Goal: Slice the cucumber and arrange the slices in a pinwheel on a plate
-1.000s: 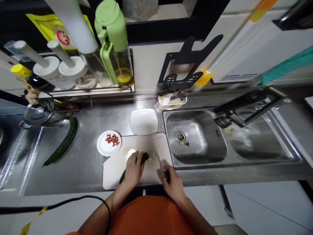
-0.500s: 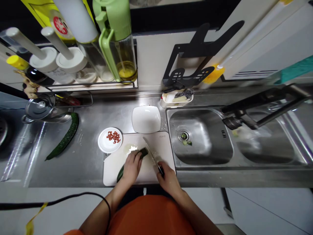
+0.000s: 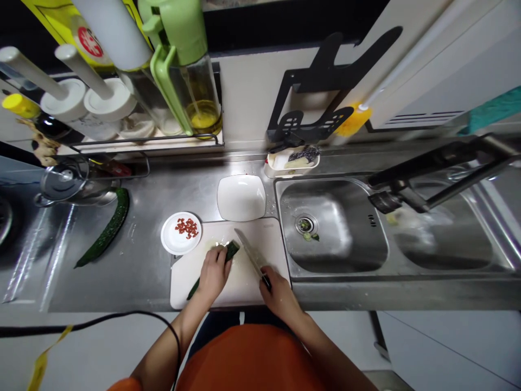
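Note:
A white cutting board (image 3: 244, 277) lies on the steel counter beside the sink. My left hand (image 3: 214, 271) presses down on a dark green cucumber (image 3: 231, 251) that lies slantwise on the board, its cut end poking out past my fingers. My right hand (image 3: 279, 290) grips the black handle of a knife (image 3: 249, 256), whose blade points up-left and stands just right of the cucumber's cut end. A small pile of pale chopped bits lies on the board by my left fingers.
A small round plate (image 3: 181, 239) with red chopped bits and a square white dish (image 3: 241, 196) sit behind the board. A second cucumber (image 3: 105, 231) lies to the left near a pot lid (image 3: 61, 183). The sink basin (image 3: 331, 231) is right of the board; bottles stand on a rack behind.
My left hand and the cucumber have shifted left on the board. The knife blade swung from the board's right edge in toward the cucumber's cut end.

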Demonstrator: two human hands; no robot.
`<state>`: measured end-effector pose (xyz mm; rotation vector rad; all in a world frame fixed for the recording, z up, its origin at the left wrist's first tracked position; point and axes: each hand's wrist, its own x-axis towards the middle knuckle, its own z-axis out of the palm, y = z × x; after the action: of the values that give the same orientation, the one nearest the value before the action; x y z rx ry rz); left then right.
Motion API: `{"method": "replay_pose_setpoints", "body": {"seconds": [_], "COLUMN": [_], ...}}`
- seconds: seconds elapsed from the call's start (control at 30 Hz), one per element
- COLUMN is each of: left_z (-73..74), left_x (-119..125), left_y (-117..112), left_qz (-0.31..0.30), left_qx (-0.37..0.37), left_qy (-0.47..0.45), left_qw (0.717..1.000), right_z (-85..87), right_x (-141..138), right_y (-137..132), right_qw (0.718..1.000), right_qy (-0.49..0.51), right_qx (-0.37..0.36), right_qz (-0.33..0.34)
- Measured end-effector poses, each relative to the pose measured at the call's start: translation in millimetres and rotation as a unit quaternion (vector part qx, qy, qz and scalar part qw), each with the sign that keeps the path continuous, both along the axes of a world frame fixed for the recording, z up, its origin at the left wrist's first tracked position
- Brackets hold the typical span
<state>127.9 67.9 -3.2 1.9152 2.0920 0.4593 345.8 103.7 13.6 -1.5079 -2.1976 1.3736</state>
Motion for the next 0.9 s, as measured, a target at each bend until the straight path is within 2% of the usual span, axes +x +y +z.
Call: {"method": "replay_pose_setpoints", "body": {"seconds": [0.1, 0.23, 0.33, 0.43, 0.63, 0.8, 0.9], "left_z": [2.9, 1.1, -1.6, -4.0, -12.5, -19.7, -19.7], "left_x": [1.5, 7.2, 11.3, 12.6, 8.8, 7.9, 10.0], "left_y": [-10.0, -19.1, -18.1, -14.4, -12.6, -14.0, -12.3], "left_qz": [-0.019, 0.007, 0.022, 0.002, -0.037, -0.026, -0.016], "left_qx": [-0.019, -0.013, 0.004, 0.012, 0.023, 0.050, 0.053], "left_qy": [-0.002, -0.001, -0.029, -0.066, -0.111, -0.121, -0.119], "left_qw": [1.000, 1.000, 0.999, 0.998, 0.993, 0.991, 0.991], "right_z": [7.4, 19.2, 25.6, 27.1, 12.7, -5.4, -4.9], "right_x": [-0.8, -4.5, -8.4, -11.6, -19.4, -30.8, -32.7], "right_y": [6.1, 13.0, 16.1, 18.5, 21.4, 18.4, 16.6], "right_qw": [0.999, 0.991, 0.983, 0.978, 0.976, 0.968, 0.963], "right_qy": [-0.035, -0.099, -0.141, -0.161, -0.164, -0.199, -0.212], "right_qx": [-0.011, 0.008, 0.017, 0.020, 0.028, 0.042, 0.070], "right_qz": [0.027, 0.090, 0.120, 0.131, 0.138, 0.148, 0.150]}}
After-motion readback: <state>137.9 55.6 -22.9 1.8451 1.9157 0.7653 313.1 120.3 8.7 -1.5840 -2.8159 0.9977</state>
